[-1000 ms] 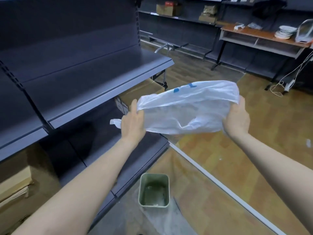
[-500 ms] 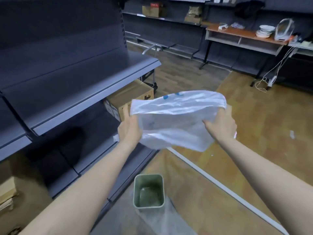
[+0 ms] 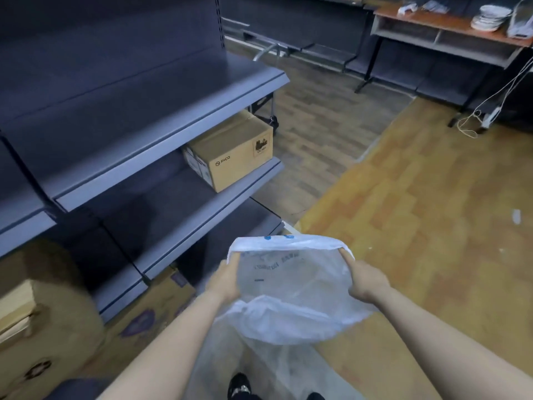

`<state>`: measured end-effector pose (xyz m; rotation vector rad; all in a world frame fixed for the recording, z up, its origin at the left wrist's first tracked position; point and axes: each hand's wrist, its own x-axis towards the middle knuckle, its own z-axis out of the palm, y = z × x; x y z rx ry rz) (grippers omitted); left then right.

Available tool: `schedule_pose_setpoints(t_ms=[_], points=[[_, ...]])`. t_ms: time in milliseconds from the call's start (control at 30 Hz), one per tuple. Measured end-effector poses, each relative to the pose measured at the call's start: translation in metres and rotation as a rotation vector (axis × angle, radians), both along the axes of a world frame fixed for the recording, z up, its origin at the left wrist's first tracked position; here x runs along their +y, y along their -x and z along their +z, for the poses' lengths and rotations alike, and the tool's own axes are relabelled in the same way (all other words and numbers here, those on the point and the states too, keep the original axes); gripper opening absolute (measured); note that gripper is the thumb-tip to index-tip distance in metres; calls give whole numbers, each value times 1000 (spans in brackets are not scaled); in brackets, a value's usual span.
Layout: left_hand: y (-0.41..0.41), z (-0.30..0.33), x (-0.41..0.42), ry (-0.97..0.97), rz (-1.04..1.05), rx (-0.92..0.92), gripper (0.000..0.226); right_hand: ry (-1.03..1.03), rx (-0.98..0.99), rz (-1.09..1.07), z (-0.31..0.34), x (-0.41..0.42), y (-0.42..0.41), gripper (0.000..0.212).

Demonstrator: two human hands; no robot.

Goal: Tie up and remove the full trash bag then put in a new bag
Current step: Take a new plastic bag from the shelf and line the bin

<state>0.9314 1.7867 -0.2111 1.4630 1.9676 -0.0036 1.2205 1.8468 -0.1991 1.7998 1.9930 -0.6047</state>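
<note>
A new white translucent trash bag with blue print hangs open between my hands, low in front of me. My left hand grips the bag's rim on the left side. My right hand grips the rim on the right, fingers curled into the plastic. The mouth of the bag is spread wide and faces me. The green bin is hidden behind the bag. No full trash bag shows in this view.
Grey metal shelves run along the left, with a cardboard box on the middle shelf and another box at lower left. A clear plastic sheet lies on the floor by my shoes. A desk stands at the back right.
Both hands have lowered the bag from chest height toward the floor and pulled its mouth open. The green bin, visible before, is now covered by the bag.
</note>
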Motion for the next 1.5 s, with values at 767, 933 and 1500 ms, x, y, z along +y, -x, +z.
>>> schedule_pose_setpoints(t_ms=[767, 933, 1500], points=[[-16, -214, 21, -99, 426, -562, 119, 178, 712, -214, -211, 27, 59, 101], [-5, -280, 13, -145, 394, -598, 117, 126, 790, -147, -271, 25, 69, 99], [57, -493, 16, -217, 114, -256, 94, -580, 920, -388, -513, 80, 38, 67]])
